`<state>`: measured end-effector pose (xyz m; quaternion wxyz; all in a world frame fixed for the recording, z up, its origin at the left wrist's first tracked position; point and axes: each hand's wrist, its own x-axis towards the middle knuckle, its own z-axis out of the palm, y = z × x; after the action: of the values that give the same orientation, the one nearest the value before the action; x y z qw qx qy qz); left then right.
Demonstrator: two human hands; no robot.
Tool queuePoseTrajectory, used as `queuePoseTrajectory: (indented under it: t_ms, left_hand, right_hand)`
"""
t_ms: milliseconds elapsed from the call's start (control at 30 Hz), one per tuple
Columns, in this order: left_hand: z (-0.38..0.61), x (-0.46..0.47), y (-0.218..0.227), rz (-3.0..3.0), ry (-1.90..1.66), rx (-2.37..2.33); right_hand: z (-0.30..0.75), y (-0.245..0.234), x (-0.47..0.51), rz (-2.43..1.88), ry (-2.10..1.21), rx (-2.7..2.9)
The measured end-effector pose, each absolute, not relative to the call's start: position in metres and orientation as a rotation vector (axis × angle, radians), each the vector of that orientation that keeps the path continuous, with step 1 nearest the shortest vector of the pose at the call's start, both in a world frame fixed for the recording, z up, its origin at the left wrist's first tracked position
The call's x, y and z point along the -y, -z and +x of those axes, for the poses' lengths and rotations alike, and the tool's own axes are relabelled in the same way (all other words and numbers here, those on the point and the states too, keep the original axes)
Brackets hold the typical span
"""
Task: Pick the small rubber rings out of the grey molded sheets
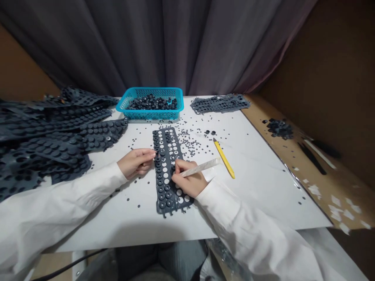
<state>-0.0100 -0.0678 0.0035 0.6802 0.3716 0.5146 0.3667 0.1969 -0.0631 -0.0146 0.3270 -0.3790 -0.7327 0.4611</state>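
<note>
Your rubber sheet (160,187) lies between your hands on the white board (258,195); its long axis runs away from you, the far end leaning slightly left. Your right hand (189,180) is the nearer, curled over the sheet's right edge and closed on a pale stick (202,167); your left hand (136,163) is half closed, reaching the left edge, and you cannot tell whether it grips anything there; a yellow pencil (224,158) lies off to the right.
</note>
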Motion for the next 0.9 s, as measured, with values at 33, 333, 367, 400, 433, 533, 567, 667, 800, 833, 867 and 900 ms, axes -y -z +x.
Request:
queuePoseTrajectory:
  t_ms: [33, 333, 367, 400, 433, 533, 567, 667, 800, 833, 867, 900]
  left_hand:
    - [-0.010, 0.068, -0.005, 0.772, -0.793, -1.089]
    - [0.001, 0.078, -0.005, 0.420, -0.644, -0.848]
    - [0.003, 0.079, -0.006, 0.388, -0.638, -0.859]
    - [0.004, 0.079, -0.008, 0.356, -0.633, -0.874]
    - [0.005, 0.079, -0.010, 0.329, -0.627, -0.892]
    - [0.010, 0.077, -0.014, 0.271, -0.618, -0.956]
    - [0.012, 0.076, -0.015, 0.261, -0.618, -0.978]
    - [0.014, 0.076, -0.016, 0.253, -0.619, -1.027]
    - [0.017, 0.077, -0.016, 0.341, -0.642, -1.053]
    - [0.019, 0.078, -0.016, 0.385, -0.663, -1.060]
    - [0.021, 0.078, -0.016, 0.437, -0.693, -1.065]
    - [0.025, 0.077, -0.016, 0.495, -0.727, -1.070]
  right_hand:
    - [0.197, 0.014, 0.063, -0.985, -1.218, 1.913]
    - [0.200, 0.012, 0.062, -0.986, -1.307, 1.722]
    - [0.201, 0.012, 0.062, -0.989, -1.315, 1.706]
    - [0.201, 0.012, 0.062, -0.992, -1.319, 1.692]
    - [0.201, 0.012, 0.062, -0.994, -1.320, 1.681]
    - [0.201, 0.012, 0.063, -1.008, -1.314, 1.673]
    - [0.200, 0.012, 0.063, -1.009, -1.310, 1.680]
    - [0.200, 0.012, 0.063, -1.007, -1.244, 1.609]
    - [0.198, 0.010, 0.062, -0.973, -1.198, 1.396]
    - [0.198, 0.009, 0.062, -0.953, -1.219, 1.402]
    - [0.198, 0.009, 0.062, -0.932, -1.231, 1.433]
    - [0.197, 0.009, 0.063, -0.912, -1.220, 1.475]
